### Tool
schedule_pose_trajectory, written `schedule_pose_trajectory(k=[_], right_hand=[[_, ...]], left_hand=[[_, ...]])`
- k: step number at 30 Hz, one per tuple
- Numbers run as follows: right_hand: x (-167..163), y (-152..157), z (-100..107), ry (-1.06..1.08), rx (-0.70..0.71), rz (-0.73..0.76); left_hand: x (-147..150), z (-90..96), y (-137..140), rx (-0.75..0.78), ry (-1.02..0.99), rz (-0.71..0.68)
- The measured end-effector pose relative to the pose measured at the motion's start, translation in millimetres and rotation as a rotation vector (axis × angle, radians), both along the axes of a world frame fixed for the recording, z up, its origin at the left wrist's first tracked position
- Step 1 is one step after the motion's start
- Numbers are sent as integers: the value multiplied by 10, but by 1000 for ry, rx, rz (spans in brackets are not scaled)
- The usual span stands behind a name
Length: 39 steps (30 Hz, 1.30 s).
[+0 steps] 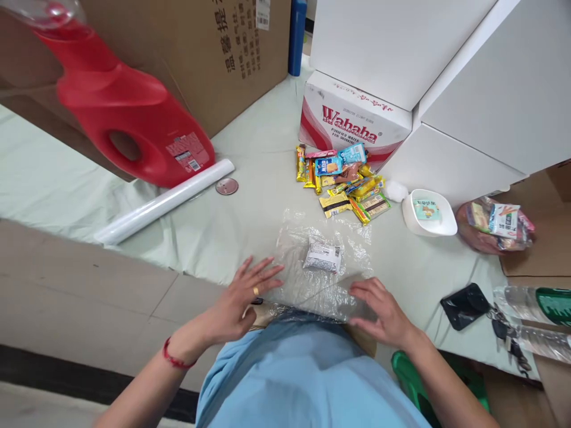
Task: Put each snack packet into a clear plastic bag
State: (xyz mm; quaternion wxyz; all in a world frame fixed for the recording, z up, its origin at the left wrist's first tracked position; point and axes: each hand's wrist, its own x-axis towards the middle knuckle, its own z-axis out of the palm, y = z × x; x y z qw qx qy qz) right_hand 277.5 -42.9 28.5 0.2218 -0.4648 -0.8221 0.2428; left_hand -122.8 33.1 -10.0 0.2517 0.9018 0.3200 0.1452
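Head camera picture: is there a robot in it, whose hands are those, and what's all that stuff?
No robot here! A person works with bare hands. The camera sits on that person's head, looking forward and down, so you see their blue shirt too. On the cloth-covered table, a small white packet lies on clear plastic film. Beyond are colorful snacks; to the left, a white roll and a big red bottle. The left hand has its fingers spread; the right hand is at the film's edge, perhaps pinching it. I can't tell.
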Motion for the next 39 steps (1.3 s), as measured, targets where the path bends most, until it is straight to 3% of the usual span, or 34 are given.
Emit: schedule_pose_trajectory(k=[4,8,14,18,21,23,28,29,30,33,34,36,39], right_hand=[[32,-288,-254,-50,13,-28],[7,-257,-393,70,29,-103],[100,303,-88,128,-104,-214],[188,780,-66,127,-195,-406],[259,1016,-154,26,-228,-429],[311,1109,-161,-93,-165,-435],[313,1348,36,-245,10,-438],[263,1417,69,-256,11,-402],[195,1493,87,-271,-1,-358],[-87,1721,56,-361,-67,-253],[-185,1788,25,-404,-79,-246],[-352,1903,-46,-486,-78,-279],[-471,2039,-133,-482,-149,-381]], left_hand=[[-2,-204,-185,38,54,33],[56,-245,0,4,1,100],[288,125,645,-71,-44,179],[513,112,1066,-140,-60,291],[580,5,1230,-105,-29,420],[531,-18,1229,-21,-57,554],[422,205,797,347,-236,1008],[472,265,656,414,-283,1015],[556,315,511,448,-312,929],[938,374,160,434,-264,465],[1075,362,99,402,-204,367],[1302,310,73,329,-59,282],[1459,220,179,199,138,296]])
